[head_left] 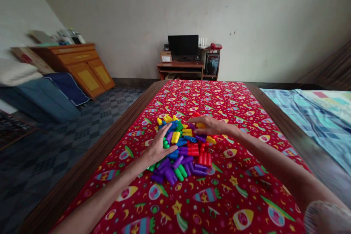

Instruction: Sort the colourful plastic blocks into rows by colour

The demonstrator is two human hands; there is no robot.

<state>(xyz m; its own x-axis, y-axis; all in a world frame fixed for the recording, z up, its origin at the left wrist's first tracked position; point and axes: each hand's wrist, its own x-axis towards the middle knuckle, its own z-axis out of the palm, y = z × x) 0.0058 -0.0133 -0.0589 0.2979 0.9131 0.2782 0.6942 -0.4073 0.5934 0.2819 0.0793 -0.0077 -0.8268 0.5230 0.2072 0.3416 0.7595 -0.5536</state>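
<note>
Multicoloured plastic building-block heap (189,153) lay on red-clothed counter (233,190); left hand (158,147), right hand (210,126) rested against it, each grip open, grasping nothing. Risk: uneven push might scatter it.

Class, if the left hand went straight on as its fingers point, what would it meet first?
Probably the pile of blocks: the left hand points into its edge, though depth is unclear.

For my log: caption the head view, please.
Left hand and right hand lie open on a pile of coloured blocks on a red cloth.
</note>
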